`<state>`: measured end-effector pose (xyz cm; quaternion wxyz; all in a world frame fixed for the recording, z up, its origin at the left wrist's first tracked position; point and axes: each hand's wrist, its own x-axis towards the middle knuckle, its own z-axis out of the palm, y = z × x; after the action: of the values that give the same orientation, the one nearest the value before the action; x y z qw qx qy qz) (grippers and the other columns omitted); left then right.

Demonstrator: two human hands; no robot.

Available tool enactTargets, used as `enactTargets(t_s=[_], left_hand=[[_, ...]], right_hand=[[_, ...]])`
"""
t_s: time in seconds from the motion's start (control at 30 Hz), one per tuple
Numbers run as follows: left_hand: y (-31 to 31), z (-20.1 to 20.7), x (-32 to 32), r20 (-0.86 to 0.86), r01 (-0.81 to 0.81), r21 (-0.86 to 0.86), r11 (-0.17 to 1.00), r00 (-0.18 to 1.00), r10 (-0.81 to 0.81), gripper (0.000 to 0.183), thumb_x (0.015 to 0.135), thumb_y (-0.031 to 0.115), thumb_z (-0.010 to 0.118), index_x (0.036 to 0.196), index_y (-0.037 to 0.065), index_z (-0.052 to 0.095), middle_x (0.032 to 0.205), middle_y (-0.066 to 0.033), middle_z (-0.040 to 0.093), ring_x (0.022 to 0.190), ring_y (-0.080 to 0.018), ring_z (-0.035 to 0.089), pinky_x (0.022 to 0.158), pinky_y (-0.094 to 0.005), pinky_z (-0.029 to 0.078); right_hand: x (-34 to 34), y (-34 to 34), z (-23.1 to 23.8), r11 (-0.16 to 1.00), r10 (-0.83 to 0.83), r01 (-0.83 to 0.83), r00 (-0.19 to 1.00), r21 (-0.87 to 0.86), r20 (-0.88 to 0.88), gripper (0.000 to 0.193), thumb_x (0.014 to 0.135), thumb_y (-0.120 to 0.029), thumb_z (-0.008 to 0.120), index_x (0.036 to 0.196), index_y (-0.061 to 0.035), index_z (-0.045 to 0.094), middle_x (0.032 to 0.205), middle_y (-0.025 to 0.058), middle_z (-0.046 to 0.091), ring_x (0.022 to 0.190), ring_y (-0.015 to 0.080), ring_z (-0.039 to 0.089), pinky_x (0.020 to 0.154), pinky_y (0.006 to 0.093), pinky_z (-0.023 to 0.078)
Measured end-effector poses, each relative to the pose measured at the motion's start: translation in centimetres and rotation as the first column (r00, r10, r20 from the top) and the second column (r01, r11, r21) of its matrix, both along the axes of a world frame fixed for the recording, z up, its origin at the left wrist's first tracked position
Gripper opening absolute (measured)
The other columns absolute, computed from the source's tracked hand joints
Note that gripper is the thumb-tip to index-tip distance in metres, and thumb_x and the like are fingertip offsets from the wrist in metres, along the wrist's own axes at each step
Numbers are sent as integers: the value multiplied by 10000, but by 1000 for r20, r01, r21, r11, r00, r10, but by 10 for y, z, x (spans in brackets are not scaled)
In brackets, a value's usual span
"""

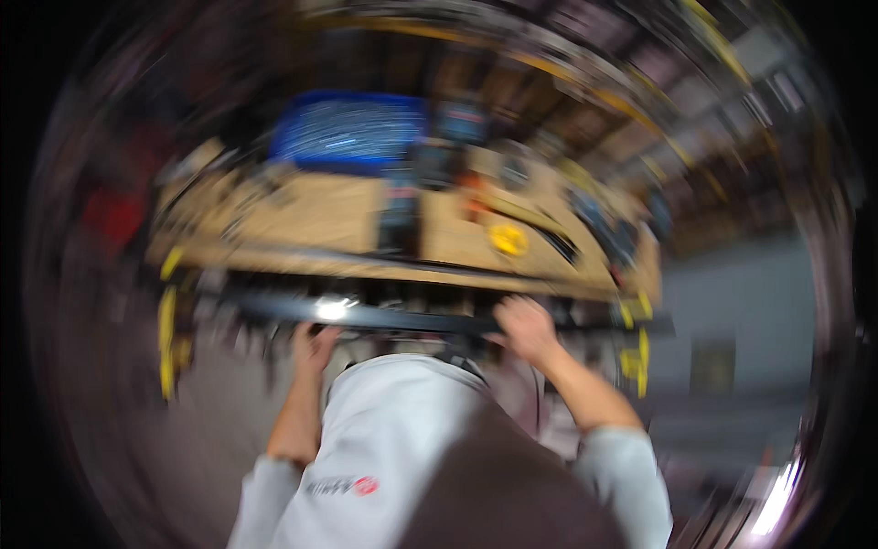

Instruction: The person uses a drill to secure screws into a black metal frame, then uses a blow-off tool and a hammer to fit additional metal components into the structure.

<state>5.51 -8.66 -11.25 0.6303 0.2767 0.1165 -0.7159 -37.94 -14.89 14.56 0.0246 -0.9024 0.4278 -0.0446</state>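
A long, dark, flat metal bar (pixel 421 319) runs left to right just in front of a wooden workbench (pixel 311 215), with a bright glint left of its middle. From below, my left hand (pixel 315 348) grips its near edge, the fingertips partly hidden by the bar. My right hand (pixel 526 327) is wrapped over the bar right of its middle. Motion smears the whole picture, so finger detail is soft. I cannot tell whether the bar also rests on anything.
Yellow clamps (pixel 167 339) hang at the bench's left front corner, and more yellow clamps (pixel 643 357) at the right. On top stand a blue bin (pixel 285 137) of shiny small pieces, a dark upright object (pixel 399 215), a yellow round item (pixel 508 240) and blurred tools.
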Motion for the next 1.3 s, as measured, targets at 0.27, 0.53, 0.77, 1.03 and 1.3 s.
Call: enactTargets(t_s=[0.27,0.53,0.77,1.03,1.3], left_hand=[[-6,-78,66,69,53,-144,988,997,-43,223,1005,213,645,1095,10,659,1194,-117,698,1125,-294,632,1055,-516,492],[-8,-80,46,509,228,-101,968,848,-147,228,991,108,630,1163,-38,657,1197,-130,700,1100,-256,635,1004,-437,541],[-22,-37,29,430,315,-63,947,865,-259,352,983,106,615,1290,-65,635,1318,-181,682,1193,-287,646,1090,-412,516],[-28,-111,38,468,330,-166,929,856,-221,299,952,108,640,1204,-50,663,1227,-156,692,1146,-300,633,1069,-420,525],[-15,-87,17,7,309,-137,941,951,-311,199,1003,96,595,1156,-8,669,1083,-99,676,947,-215,607,709,-307,555]], right_hand=[[-15,-8,-67,997,-73,73,994,-7,-82,471,705,-436,858,949,-103,631,955,51,617,974,242,612,836,374,474],[-19,2,-90,982,-167,178,975,61,-149,474,708,-422,857,1005,-109,661,990,31,650,1026,231,624,878,382,481],[-20,-13,-78,984,-168,173,980,40,-109,468,713,-397,859,1024,-100,673,1030,42,667,1052,240,642,874,391,489],[-49,-16,-74,977,-175,189,975,100,-134,464,704,-349,874,1043,-96,684,1032,54,678,1065,259,645,904,404,495],[-54,-8,-80,954,-196,222,971,204,-140,404,720,-297,858,1043,-107,708,1064,68,674,1113,275,631,970,423,484]])
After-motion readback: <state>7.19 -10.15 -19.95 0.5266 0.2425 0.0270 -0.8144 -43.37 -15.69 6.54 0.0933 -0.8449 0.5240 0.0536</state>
